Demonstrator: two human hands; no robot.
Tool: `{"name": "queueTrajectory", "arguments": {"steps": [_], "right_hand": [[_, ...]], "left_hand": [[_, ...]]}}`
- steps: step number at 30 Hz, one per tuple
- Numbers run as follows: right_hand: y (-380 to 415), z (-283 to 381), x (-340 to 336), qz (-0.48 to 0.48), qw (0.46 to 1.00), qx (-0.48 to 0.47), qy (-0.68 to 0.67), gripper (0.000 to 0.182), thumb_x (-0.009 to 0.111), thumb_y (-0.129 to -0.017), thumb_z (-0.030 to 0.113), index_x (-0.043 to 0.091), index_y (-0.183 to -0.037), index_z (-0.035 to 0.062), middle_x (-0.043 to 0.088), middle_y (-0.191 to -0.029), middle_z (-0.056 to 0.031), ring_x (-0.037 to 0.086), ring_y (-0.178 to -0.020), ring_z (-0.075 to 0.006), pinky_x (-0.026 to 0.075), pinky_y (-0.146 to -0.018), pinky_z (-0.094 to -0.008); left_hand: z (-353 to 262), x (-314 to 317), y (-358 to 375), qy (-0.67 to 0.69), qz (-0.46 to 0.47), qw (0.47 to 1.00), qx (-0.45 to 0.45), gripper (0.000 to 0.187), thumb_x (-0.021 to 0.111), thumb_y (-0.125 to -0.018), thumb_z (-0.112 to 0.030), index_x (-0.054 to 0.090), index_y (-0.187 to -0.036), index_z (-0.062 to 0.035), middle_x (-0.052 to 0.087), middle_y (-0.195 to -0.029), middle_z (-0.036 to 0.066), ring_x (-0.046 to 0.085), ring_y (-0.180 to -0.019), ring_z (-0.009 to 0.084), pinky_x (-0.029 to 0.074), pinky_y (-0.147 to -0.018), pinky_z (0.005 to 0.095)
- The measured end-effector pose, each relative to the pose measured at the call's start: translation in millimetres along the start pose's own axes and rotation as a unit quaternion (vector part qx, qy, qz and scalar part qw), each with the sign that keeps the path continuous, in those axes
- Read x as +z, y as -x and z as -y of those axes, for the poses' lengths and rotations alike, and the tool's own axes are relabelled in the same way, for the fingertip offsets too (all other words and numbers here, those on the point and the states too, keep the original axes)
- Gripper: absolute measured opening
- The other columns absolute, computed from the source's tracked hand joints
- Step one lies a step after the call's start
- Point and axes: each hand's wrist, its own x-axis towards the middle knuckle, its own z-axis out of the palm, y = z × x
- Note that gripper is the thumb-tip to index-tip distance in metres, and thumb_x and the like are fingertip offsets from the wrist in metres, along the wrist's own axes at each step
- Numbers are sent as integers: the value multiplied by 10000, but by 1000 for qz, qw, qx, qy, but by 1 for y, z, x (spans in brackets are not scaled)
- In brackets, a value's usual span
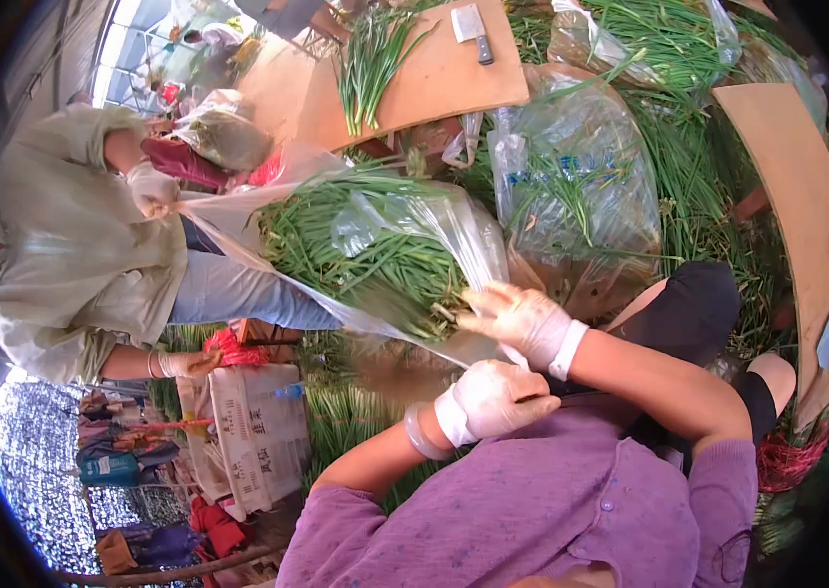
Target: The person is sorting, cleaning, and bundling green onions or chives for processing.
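Observation:
A clear plastic bag (488,240) is stretched wide in front of me, filled with green chives (365,240). The chives' pale cut ends (444,316) point toward me at the bag's mouth. My gloved right hand (522,323) lies at the bag's near rim, fingers spread and touching by those ends. Below it, my gloved left hand (498,400) is closed at the bag's edge, apparently gripping the plastic; its fingertips are partly hidden. Across from me, a person's gloved hand (151,189) pulls the far edge of the bag.
A cleaver (471,31) and loose chives (373,69) lie on a wooden board (434,83) at the back. Another filled bag (581,186) stands beyond mine. A second board (797,196) is at right, a white crate (259,431) at lower left. The other person's second hand (191,363) hangs near red string (236,345).

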Motion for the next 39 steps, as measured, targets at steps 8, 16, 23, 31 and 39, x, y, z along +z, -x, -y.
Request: {"name": "queueTrajectory", "arguments": {"steps": [8, 16, 23, 31, 39], "right_hand": [[-42, 52, -13, 43, 990, 19, -136, 248, 549, -764, 291, 605, -646, 80, 602, -678, -103, 585, -714, -290, 480, -647, -384], [-30, 110, -84, 48, 972, 74, -216, 394, 562, -755, 434, 611, -634, 63, 596, -631, -124, 603, -670, -321, 481, -604, -420], [25, 106, -140, 22, 973, 76, -215, 284, 577, -705, 311, 585, -556, 69, 548, -538, -149, 577, -543, -337, 464, -507, -433], [77, 112, -249, 186, 953, 154, -182, 297, 626, -660, 272, 503, -474, 76, 467, -454, -122, 515, -436, -318, 411, -393, -407], [144, 27, -148, 93, 971, 211, -68, 227, 543, -779, 262, 603, -685, 64, 601, -687, -135, 594, -725, -315, 473, -639, -427]], "left_hand": [[-26, -58, 75, 210, -166, 912, -311, 322, 620, -856, -266, 636, -685, 7, 590, -547, 36, 521, -474, 69, 400, -448, 207], [-61, -78, 90, 244, -90, 943, -209, 323, 649, -838, -291, 661, -718, 9, 576, -545, 21, 526, -449, 74, 406, -413, 204], [-74, -67, 36, 139, -12, 972, 191, 153, 694, -784, -172, 631, -722, -46, 538, -562, 84, 548, -478, 237, 400, -433, 324], [-133, -35, -33, 251, 56, 913, 317, 327, 686, -770, -200, 470, -558, -76, 438, -505, 67, 474, -433, 260, 335, -391, 359], [-53, 14, -81, 223, 225, 948, 26, 194, 608, -840, -221, 660, -811, -37, 642, -769, 89, 613, -698, 200, 467, -628, 309]]}}
